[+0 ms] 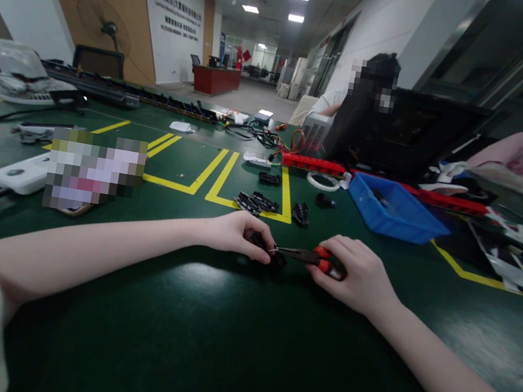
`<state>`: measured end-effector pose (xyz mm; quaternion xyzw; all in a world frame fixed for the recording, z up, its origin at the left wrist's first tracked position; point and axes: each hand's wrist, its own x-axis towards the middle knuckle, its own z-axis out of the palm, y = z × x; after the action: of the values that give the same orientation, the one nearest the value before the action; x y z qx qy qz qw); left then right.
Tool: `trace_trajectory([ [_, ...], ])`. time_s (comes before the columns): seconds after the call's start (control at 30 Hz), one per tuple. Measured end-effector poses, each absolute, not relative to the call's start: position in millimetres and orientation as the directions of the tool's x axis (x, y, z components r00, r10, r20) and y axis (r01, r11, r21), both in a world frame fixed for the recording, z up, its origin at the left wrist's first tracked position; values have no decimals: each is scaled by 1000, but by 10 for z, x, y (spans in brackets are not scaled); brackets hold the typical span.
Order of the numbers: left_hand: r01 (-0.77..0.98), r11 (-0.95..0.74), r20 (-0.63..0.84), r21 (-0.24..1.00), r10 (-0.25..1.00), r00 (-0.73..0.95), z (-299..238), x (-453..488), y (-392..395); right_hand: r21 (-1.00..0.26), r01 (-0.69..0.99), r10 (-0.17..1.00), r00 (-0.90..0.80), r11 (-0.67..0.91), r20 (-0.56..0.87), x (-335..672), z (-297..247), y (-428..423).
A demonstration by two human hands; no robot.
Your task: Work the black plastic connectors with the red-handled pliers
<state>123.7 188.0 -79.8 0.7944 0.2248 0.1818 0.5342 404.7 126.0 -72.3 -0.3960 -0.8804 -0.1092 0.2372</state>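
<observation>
Head — right hand gripping pliers, left hand holding black part

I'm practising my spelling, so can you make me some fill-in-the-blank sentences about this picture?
1. The right hand holds a pair of ____ with red on the handles.
2. The ____ hand holds a small black part.
3. The tape lines on the green table are ____.
4. The tray is coloured ____.

Missing words: pliers; left; yellow; blue.

Grn tbl w/ yel tape | blk pcs by tape | wht ring nr blu tray | red strip bhnd ring
</observation>
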Motion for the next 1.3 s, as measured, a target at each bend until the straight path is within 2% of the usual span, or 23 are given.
trace_trajectory([
  [0.4, 167, -302, 30, 939, 553, 833, -752, 1230, 1849, -49, 767, 685, -541, 640, 487, 4079, -740, 1264],
  [0.87, 153, -399, 89, 904, 527, 845, -786, 1227, 1872, 16, 744, 651, -595, 668, 472, 4042, -737, 1248],
  [1.13, 142, -374, 80, 916, 520, 851, -773, 1231, 1860, 56, 744, 631, -601, 665, 490, 4043, -737, 1250],
  [1.3, 156, -421, 98, 893, 522, 847, -780, 1231, 1859, 73, 741, 625, -610, 667, 487, 4028, -725, 1244],
])
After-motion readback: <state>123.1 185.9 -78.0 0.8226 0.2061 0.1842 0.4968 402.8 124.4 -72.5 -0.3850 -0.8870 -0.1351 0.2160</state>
